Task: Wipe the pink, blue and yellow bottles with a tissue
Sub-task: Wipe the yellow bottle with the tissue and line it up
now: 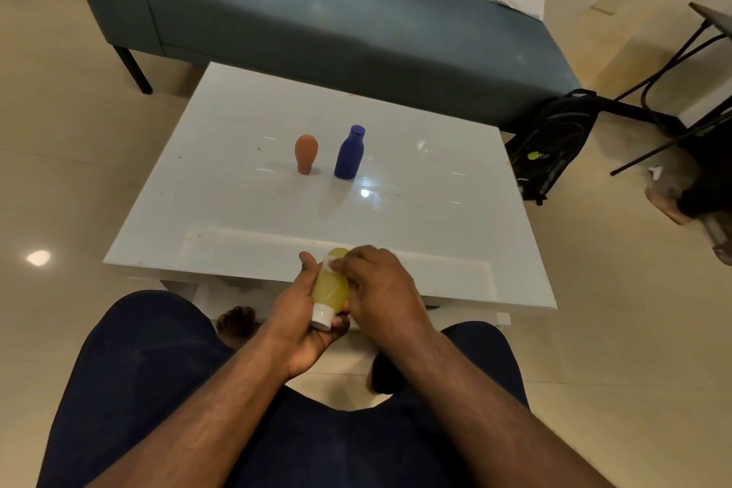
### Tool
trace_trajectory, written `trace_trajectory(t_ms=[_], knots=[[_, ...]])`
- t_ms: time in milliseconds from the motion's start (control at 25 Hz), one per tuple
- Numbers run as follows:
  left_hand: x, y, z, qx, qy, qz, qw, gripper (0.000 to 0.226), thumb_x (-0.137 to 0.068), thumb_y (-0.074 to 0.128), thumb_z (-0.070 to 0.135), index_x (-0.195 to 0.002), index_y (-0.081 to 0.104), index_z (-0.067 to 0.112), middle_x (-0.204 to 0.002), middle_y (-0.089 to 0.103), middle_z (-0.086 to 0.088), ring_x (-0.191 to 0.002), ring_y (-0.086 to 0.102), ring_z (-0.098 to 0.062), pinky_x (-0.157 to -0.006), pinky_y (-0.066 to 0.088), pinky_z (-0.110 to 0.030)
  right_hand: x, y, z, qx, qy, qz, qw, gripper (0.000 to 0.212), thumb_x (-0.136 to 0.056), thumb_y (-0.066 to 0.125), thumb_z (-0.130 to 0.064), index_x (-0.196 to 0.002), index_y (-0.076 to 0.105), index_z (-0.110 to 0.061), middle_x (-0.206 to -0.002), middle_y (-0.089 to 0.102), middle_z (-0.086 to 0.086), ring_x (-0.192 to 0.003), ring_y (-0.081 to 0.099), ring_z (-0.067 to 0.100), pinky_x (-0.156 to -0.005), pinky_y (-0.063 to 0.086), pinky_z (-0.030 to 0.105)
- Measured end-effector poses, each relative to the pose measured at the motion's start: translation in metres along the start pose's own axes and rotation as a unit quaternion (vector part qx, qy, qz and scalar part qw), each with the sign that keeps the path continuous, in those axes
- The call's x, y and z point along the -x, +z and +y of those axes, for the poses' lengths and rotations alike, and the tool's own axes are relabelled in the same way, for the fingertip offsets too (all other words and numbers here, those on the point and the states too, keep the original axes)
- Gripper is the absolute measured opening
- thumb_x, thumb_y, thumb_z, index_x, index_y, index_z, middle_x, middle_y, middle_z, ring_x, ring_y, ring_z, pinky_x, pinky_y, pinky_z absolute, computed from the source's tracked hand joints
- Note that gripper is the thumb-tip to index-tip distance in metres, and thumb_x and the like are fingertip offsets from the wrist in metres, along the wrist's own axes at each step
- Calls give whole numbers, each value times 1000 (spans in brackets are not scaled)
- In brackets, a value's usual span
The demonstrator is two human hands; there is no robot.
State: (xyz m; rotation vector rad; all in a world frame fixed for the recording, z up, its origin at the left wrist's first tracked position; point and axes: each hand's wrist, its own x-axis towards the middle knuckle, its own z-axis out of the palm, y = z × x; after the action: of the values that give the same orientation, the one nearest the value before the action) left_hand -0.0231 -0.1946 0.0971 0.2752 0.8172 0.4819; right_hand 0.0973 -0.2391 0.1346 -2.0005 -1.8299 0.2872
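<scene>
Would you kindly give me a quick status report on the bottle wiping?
Left hand holds yellow bottle. Right hand presses tissue on it. Pink bottle, blue bottle upright on table. Nothing in the way.

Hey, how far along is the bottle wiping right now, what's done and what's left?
The yellow bottle is in hand: the left hand grips it while the right hand presses a tissue against its top end. The pink bottle and blue bottle stand upright on the table, untouched now; whether they were already wiped cannot be told from this view.
</scene>
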Motion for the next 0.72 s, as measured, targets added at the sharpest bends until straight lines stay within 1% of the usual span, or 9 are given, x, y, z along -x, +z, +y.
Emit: trace_trajectory(t_ms=[40, 80, 160, 240, 320, 440, 520, 640, 720], knots=[[0, 1, 0, 0, 0, 0, 1000, 77, -86, 46, 70, -133, 60, 11, -103, 69, -16, -82, 62, -24, -54, 50, -28, -4, 1, 1, -5, 21, 9, 1000, 39, -80, 69, -14, -119, 66, -18, -111, 63, 3, -103, 56, 24, -85, 50, 38], [1, 0, 0, 3, -2, -1, 1000, 77, -86, 46, 70, -133, 61, 11, -107, 70, -16, -88, 64, -27, -59, 52, -30, -5, 3, -1, -5, 31, 11, 999, 39, -81, 69, -15, -120, 65, -19, -111, 62, 2, -104, 56, 23, -86, 50, 38], [1, -2, 1, 14, -11, 1, 1000, 75, -91, 41, 70, -130, 63, 9, -115, 73, -17, -102, 70, -29, -73, 59, -38, 5, 8, -12, 7, 3, 1, 1000, 40, -80, 70, -13, -119, 65, -21, -109, 63, 0, -100, 56, 21, -82, 52, 38], [1, -4, 3, 21, -8, 6, 1000, 75, -93, 40, 69, -127, 63, 6, -110, 75, -18, -101, 74, -30, -78, 60, -42, 22, 9, -21, -10, -43, -5, 999, 37, -78, 65, -8, -113, 67, -20, -103, 64, 0, -92, 57, 22, -73, 54, 37], [2, -2, 4, 17, -12, 3, 1000, 73, -94, 42, 66, -128, 62, 5, -110, 75, -17, -101, 74, -29, -78, 61, -42, 26, 8, -16, -29, -54, -7, 998, 36, -77, 62, -6, -110, 68, -18, -101, 64, 1, -89, 58, 22, -71, 55, 38], [4, 2, 3, 20, -12, -4, 1000, 65, -98, 43, 60, -129, 62, 6, -119, 73, -20, -104, 74, -30, -76, 63, -45, 8, 9, 2, -26, -6, 23, 999, 34, -77, 63, -6, -108, 70, -15, -100, 64, 3, -90, 60, 24, -73, 55, 41], [6, 4, 4, 24, -12, 1, 1000, 62, -98, 44, 59, -128, 63, 8, -120, 73, -20, -105, 74, -31, -78, 62, -47, 1, 11, 2, -31, 22, 37, 999, 33, -77, 63, -7, -108, 70, -15, -99, 63, 3, -90, 60, 23, -73, 55, 41], [5, -3, 8, 36, -19, 17, 999, 68, -96, 46, 62, -128, 64, 4, -116, 74, -17, -103, 74, -29, -84, 61, -43, 20, 14, -20, -31, -27, 14, 999, 32, -78, 54, -13, -105, 70, -17, -97, 63, 1, -86, 58, 22, -70, 54, 37], [3, -5, 8, 40, -24, 23, 999, 71, -95, 48, 62, -130, 62, 1, -117, 74, -17, -106, 73, -29, -90, 58, -43, 30, 13, -22, -39, -56, 7, 998, 32, -77, 52, -11, -103, 70, -17, -96, 64, 1, -83, 59, 22, -67, 54, 36]])
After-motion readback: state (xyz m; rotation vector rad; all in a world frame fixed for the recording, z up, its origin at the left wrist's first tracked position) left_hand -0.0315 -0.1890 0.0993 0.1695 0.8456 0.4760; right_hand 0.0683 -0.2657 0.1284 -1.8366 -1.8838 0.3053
